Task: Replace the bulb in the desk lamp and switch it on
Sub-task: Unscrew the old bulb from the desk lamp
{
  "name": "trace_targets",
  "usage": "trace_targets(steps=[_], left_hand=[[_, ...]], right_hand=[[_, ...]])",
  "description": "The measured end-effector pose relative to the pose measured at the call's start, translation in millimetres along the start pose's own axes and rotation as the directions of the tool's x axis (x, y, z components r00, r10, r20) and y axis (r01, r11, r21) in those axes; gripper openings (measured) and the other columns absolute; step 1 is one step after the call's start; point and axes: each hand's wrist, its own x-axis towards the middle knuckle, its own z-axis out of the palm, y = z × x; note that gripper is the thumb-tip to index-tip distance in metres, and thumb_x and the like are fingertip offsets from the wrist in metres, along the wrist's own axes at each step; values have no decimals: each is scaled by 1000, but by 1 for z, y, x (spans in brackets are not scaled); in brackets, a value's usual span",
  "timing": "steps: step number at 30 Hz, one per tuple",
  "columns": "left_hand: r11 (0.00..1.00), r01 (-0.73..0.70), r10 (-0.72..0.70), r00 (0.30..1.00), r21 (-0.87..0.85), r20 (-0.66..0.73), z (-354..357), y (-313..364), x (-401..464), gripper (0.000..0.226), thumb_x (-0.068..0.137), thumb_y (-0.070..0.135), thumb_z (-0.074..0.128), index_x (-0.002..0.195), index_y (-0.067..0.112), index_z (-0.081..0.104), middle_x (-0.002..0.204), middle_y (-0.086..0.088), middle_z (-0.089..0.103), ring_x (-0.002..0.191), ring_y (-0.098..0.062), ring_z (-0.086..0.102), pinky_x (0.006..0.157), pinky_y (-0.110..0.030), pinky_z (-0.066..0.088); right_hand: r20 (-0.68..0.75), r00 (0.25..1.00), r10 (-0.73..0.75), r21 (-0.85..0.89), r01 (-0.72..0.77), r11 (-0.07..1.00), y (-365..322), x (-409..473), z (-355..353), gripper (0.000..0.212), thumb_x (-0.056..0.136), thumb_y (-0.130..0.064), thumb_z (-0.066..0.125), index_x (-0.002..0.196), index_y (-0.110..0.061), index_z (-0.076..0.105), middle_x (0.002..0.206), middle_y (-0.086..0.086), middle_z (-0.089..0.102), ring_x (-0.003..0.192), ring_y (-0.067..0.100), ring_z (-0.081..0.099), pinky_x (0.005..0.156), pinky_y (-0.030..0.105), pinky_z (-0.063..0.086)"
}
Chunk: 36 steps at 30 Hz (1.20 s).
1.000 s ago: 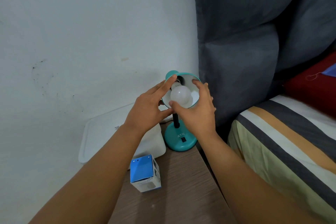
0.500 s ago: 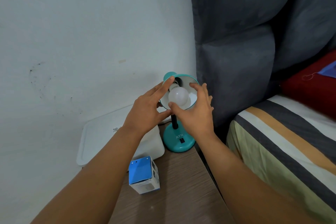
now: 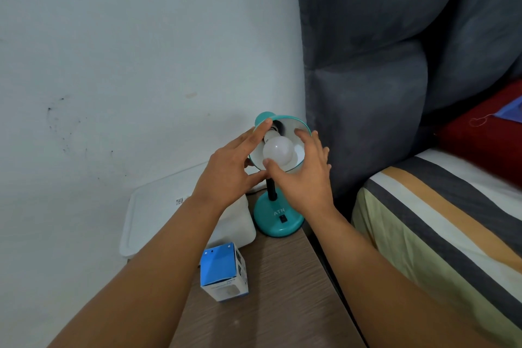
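One teal desk lamp (image 3: 278,220) stands at the far end of the wooden side table (image 3: 279,305), and the letters "ATN" are printed on its round glossy base. One matte white bulb (image 3: 278,151) sits in the socket inside the cone-shaped shade (image 3: 298,128). The left hand (image 3: 228,171) is open and holds the rim of the shade with stretched fingers. The right hand (image 3: 303,178) touches the bulb with thumb and fingers, loosely curved. One blue and white cardboard box (image 3: 223,272) stands nearer; its small print is not readable. One white plastic container (image 3: 158,215) carries a small code label.
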Motion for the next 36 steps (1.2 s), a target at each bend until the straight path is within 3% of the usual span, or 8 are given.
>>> trace_targets(steps=[4, 11, 15, 19, 21, 27, 33, 36], left_hand=[[1000, 4, -4, 1000, -4, 12, 0, -3, 0, 99, 79, 34, 84, 155, 45, 22, 147, 12, 51, 92, 22, 48, 84, -2, 45], [1000, 3, -3, 1000, -10, -8, 0, 2, -2, 92, 81, 34, 82, 154, 42, 26, 144, 7, 54, 91, 26, 47, 80, 5, 36], [1000, 17, -17, 1000, -9, -10, -1, 2, -4, 93, 80, 33, 81, 153, 44, 25, 144, 7, 54, 88, 22, 51, 76, 4, 36], [999, 34, -34, 999, -19, 5, 0, 0, -2, 98, 78, 32, 85, 152, 48, 23, 143, 8, 55, 90, 7, 51, 78, 4, 37], [999, 27, -26, 1000, -20, 14, 0, 0, -2, 97, 79, 33, 84, 153, 49, 22, 145, 10, 53, 93, 5, 51, 79, 3, 38], [1000, 20, -20, 1000, -24, -5, 0, 2, -2, 94, 80, 31, 83, 154, 43, 26, 144, 9, 54, 91, 22, 48, 79, 3, 37], [1000, 19, -19, 1000, -17, -5, -2, 5, -2, 93, 81, 33, 82, 152, 45, 24, 142, 6, 56, 88, 26, 48, 77, 6, 33], [999, 31, -31, 1000, -17, 2, -1, 3, -2, 95, 79, 35, 84, 153, 47, 24, 142, 6, 56, 90, 8, 50, 77, 5, 35]], right_hand=[[-7, 998, 65, -79, -65, 995, 0, 2, 2, 66, 81, -70, 63, 134, -32, 53, 168, 3, 14, 154, 37, 2, 122, 57, 8], [-17, 994, -110, -74, 108, 991, 1, 4, -2, 64, 81, -41, 76, 138, -36, 49, 166, 5, 19, 154, 34, 1, 123, 59, 10], [10, 1000, -27, -133, 28, 991, 2, 3, -2, 85, 77, -66, 70, 148, -36, 35, 168, 1, 10, 154, 35, -1, 122, 55, 6], [-3, 998, 63, -255, -61, 965, 2, 2, -2, 77, 76, -81, 56, 137, -33, 53, 169, 6, 8, 153, 40, -1, 122, 57, 6], [1, 999, 42, -260, -40, 965, 2, 3, -3, 72, 78, -77, 59, 135, -32, 57, 169, 7, 8, 153, 41, -1, 122, 57, 5], [21, 998, -65, -215, 68, 974, -2, 7, -5, 69, 78, -41, 76, 139, -38, 45, 169, 3, 4, 153, 42, -3, 120, 62, 4], [7, 999, 40, -211, -37, 977, 5, 1, -3, 86, 75, -73, 65, 147, -36, 38, 169, 2, 2, 154, 39, -4, 121, 59, 3], [-2, 998, 69, -231, -67, 971, 1, 2, -4, 76, 76, -78, 61, 138, -35, 52, 169, 3, 4, 154, 39, -2, 120, 60, 1]])
